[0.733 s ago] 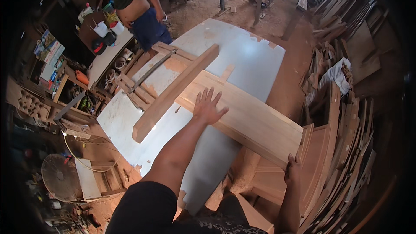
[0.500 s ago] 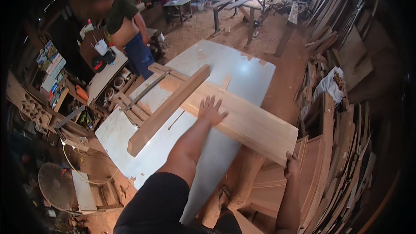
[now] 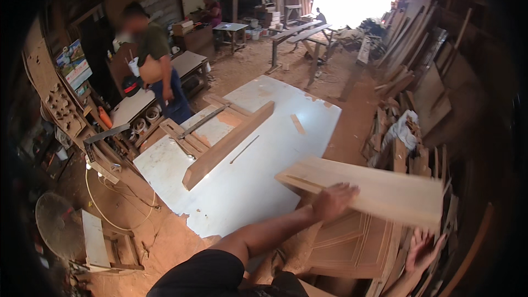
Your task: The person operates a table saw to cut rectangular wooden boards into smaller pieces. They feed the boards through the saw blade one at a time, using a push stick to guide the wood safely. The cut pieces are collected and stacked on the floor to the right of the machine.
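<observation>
A wide, pale wooden board (image 3: 379, 190) extends from the table's right edge out over the stacked wood, tilted down to the right. My left hand (image 3: 335, 201) is shut on its near edge, fingers lying across the upper face, slightly blurred. Just below the board's right end, my right hand (image 3: 423, 250) is open, its fingers spread; I cannot tell whether it touches the wood. On the white-topped table (image 3: 236, 203) lies a long, thick wooden beam (image 3: 228, 146). Beside the beam are a thin dark rod (image 3: 244, 149) and a small flat wood strip (image 3: 297, 124).
A wooden frame (image 3: 220, 102) with a metal bar clamp (image 3: 203, 121) lies behind the beam. A person (image 3: 159, 60) stands at a side bench on the left. Panelled wood (image 3: 341, 245) and leaning planks (image 3: 410, 33) crowd the right. A round fan (image 3: 58, 225) stands lower left.
The board has moved right, off the beam and past the table edge, with my left hand along it. My right hand has opened from its grip on the board's corner.
</observation>
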The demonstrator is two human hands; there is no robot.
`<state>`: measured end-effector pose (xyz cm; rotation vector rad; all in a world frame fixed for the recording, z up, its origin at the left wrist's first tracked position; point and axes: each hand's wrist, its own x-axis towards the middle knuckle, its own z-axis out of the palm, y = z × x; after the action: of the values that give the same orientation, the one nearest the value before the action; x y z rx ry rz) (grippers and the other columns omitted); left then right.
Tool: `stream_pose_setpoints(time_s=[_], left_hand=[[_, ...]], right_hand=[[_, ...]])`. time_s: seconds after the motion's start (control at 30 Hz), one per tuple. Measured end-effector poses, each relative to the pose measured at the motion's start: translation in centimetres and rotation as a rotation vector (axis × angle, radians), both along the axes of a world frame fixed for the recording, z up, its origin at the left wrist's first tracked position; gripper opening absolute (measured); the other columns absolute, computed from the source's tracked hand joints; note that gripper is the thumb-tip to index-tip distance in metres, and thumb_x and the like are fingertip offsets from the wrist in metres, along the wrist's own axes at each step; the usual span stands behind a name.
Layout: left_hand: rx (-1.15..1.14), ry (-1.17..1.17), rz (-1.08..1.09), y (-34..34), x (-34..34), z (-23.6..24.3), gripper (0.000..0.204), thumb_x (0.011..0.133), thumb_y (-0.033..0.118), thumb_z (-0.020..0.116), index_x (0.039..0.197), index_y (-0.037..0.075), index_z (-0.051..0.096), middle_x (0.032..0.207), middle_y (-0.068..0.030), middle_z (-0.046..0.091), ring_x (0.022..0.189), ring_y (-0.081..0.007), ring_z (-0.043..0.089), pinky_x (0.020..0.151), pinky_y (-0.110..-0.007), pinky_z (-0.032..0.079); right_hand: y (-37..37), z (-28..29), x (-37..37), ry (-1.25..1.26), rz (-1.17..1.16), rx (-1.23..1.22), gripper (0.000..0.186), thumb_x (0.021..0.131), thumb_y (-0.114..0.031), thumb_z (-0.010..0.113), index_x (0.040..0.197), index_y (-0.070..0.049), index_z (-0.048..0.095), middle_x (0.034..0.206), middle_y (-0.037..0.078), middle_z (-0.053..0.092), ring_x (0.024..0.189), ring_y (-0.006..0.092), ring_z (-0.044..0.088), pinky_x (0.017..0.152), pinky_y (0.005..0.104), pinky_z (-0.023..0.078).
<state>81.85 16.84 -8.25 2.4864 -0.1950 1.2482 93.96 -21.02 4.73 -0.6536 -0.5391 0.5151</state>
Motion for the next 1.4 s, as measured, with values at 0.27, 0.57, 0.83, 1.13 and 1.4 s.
stream_pose_setpoints(time_s=[0.27,0.57,0.83,1.13,1.4], left_hand=[[-1.044,-0.037,0.136,-8.1,-13.8,13.5,0.035,0.108,0.026,0.067,0.124,-0.006,0.068,0.092,-0.0147,0.075,0.076,-0.0200,0.061,0.073,-0.037,0.053],[-1.448,0.413,0.383,-12.0,-36.7,-0.7,0.047,0.112,0.039,0.059,0.093,-0.004,0.064,0.076,-0.0069,0.065,0.070,-0.0152,0.063,0.065,-0.034,0.052],[-1.637,0.821,0.108,-12.0,-44.4,-1.4,0.047,0.110,0.036,0.063,0.123,-0.009,0.069,0.108,-0.0159,0.078,0.096,-0.0236,0.079,0.081,-0.035,0.063],[-0.109,0.765,0.760,-3.0,-42.3,-1.4,0.087,0.095,0.083,0.051,0.157,0.023,0.056,0.168,-0.0154,0.046,0.160,-0.0402,0.029,0.130,-0.063,0.014],[-0.166,0.997,0.685,0.2,-40.7,-2.2,0.101,0.092,0.091,0.039,0.171,0.027,0.034,0.179,-0.0139,0.022,0.165,-0.0440,0.009,0.131,-0.064,0.002]], right_hand=[[10.9,-15.8,-15.5,0.361,-0.088,-1.263,0.081,0.104,-0.067,0.058,0.153,-0.002,0.056,0.143,0.014,0.063,0.122,0.0256,0.062,0.108,0.0428,0.049],[1.8,-19.7,-27.5,-0.020,-0.465,-1.267,0.059,0.109,-0.042,0.065,0.137,0.009,0.065,0.122,0.018,0.075,0.109,0.0266,0.070,0.099,0.0398,0.053],[0.4,-17.9,-28.8,-0.454,-0.534,-1.328,0.044,0.105,-0.024,0.067,0.133,0.010,0.066,0.113,0.031,0.076,0.105,0.0371,0.076,0.093,0.0439,0.055],[2.1,-15.3,-27.4,-0.534,-0.731,-1.560,0.037,0.103,-0.021,0.066,0.127,0.007,0.070,0.105,0.028,0.077,0.098,0.0390,0.076,0.086,0.0476,0.058],[-8.1,1.9,-23.3,-0.354,0.166,0.344,0.082,0.107,-0.053,0.059,0.169,-0.008,0.031,0.174,0.016,0.036,0.157,0.0332,0.038,0.132,0.0570,0.021]])
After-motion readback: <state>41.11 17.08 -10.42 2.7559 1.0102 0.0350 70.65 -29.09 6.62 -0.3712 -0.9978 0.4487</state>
